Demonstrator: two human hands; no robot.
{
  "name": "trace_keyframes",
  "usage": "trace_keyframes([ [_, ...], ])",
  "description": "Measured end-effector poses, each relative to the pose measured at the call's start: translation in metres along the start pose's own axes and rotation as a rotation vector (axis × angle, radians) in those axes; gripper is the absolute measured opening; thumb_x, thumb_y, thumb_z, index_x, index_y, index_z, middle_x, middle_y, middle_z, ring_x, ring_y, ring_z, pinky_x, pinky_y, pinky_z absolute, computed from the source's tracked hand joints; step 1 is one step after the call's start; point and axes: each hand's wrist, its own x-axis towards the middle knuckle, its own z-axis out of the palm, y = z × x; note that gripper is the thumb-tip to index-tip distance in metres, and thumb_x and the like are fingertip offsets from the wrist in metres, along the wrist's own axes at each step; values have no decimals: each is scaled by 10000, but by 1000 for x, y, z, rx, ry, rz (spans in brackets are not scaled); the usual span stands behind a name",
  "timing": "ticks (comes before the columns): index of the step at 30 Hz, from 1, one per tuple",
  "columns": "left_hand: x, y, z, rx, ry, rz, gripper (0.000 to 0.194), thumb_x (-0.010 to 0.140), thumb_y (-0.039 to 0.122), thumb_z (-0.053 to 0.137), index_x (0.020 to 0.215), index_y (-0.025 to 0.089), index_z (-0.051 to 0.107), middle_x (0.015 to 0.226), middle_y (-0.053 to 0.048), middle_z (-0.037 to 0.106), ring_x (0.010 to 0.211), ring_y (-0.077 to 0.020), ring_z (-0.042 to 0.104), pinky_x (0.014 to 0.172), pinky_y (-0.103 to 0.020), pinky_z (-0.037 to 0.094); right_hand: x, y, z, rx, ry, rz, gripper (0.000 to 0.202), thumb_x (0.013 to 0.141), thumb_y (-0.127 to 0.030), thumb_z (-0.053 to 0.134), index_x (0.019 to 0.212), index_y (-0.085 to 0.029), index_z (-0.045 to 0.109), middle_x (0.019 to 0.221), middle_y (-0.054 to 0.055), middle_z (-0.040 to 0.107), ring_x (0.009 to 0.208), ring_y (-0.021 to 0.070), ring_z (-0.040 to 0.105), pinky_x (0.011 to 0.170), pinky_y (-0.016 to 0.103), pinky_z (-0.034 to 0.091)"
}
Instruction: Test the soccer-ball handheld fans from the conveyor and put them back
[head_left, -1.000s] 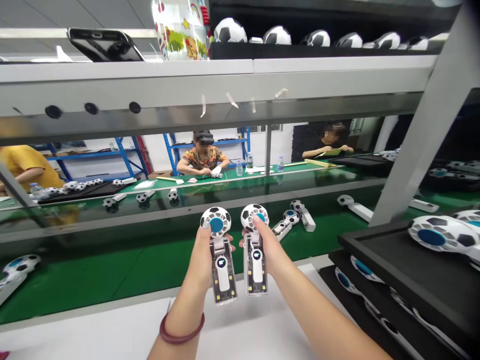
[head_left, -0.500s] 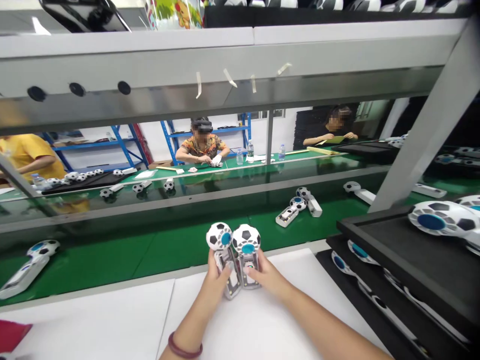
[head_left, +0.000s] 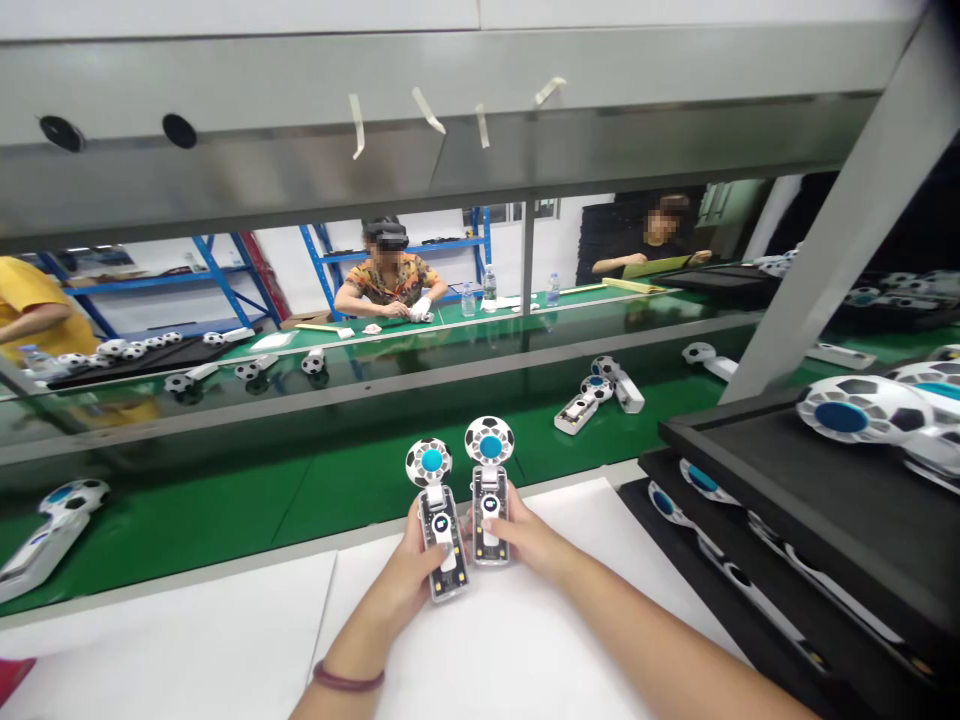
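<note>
Two handheld devices with football-patterned round heads are held up side by side above the white tabletop [head_left: 540, 640]. My left hand [head_left: 411, 570] is closed around the left device [head_left: 442, 530], its thumb on the front near a white strip. Around the right device [head_left: 490, 505] my right hand [head_left: 521, 530] is wrapped, thumb on its front below a small round display. Both heads face me with blue centres, and the clear-cased bodies show dark circuitry. The left device tilts slightly; the right one is nearly upright.
Similar devices lie on the green conveyor [head_left: 337, 480], one at left [head_left: 56, 530] and a pair [head_left: 600, 395] ahead. Black trays [head_left: 750, 470] with more devices are stacked at right. A metal beam [head_left: 450, 60] crosses above. People sit or stand across the line.
Both devices have turned so their heads and fronts face me more squarely, and they stand slightly farther apart at the heads. The view has shifted a little downward and right.
</note>
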Motion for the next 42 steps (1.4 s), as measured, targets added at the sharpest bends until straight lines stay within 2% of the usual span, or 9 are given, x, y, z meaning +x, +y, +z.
trace_keyframes([
  [7, 1, 2, 1, -17, 56, -52, 859, 654, 230, 758, 1328, 252, 225, 907, -71, 642, 771, -229, 620, 764, -388, 469, 0, 0, 3, 21, 18, 10, 601, 635, -324, 742, 1105, -223, 381, 922, 23, 612, 861, 207, 620, 812, 389, 457],
  [13, 2, 1, 0, 34, 91, -36, 848, 625, 226, 765, 1331, 258, 296, 1004, -87, 643, 876, -264, 617, 778, -367, 471, 0, -3, 5, 4, 29, 14, 644, 595, -347, 771, 1104, -214, 400, 955, 36, 610, 868, 209, 616, 809, 381, 456],
  [18, 2, 0, 0, 8, 81, -36, 813, 631, 230, 761, 1321, 266, 332, 1067, -100, 631, 948, -290, 604, 798, -379, 469, 1, -4, 5, -7, 25, 9, 632, 603, -322, 770, 1117, -216, 419, 1038, 56, 597, 946, 229, 604, 842, 403, 449],
  [27, 0, 4, 5, 28, 85, -45, 816, 664, 254, 741, 1338, 267, 281, 1120, -118, 607, 1005, -315, 582, 838, -421, 457, 8, 9, -7, -58, -18, -29, 636, 663, -337, 742, 1186, -198, 408, 1132, 97, 569, 1041, 243, 572, 920, 444, 416],
  [33, 1, 2, 1, 34, 85, -29, 793, 619, 243, 772, 1285, 263, 343, 1039, -83, 629, 944, -290, 600, 800, -378, 476, 5, 7, -6, -22, -64, -5, 656, 670, -340, 737, 1207, -214, 382, 1114, 87, 583, 974, 233, 606, 869, 439, 450],
  [37, 1, 1, 0, 25, 56, -22, 795, 624, 253, 770, 1284, 257, 327, 1015, -86, 630, 905, -283, 608, 781, -383, 478, 3, 5, -6, -20, -62, 6, 628, 671, -316, 736, 1190, -222, 396, 1123, 73, 580, 1006, 226, 592, 889, 426, 442],
  [42, 1, 2, 0, 33, 31, -26, 775, 639, 252, 762, 1266, 238, 306, 926, -76, 639, 805, -243, 615, 745, -370, 485, 2, 4, -5, 18, -43, 44, 609, 666, -300, 736, 1176, -230, 410, 1046, 51, 599, 942, 214, 608, 856, 432, 461],
])
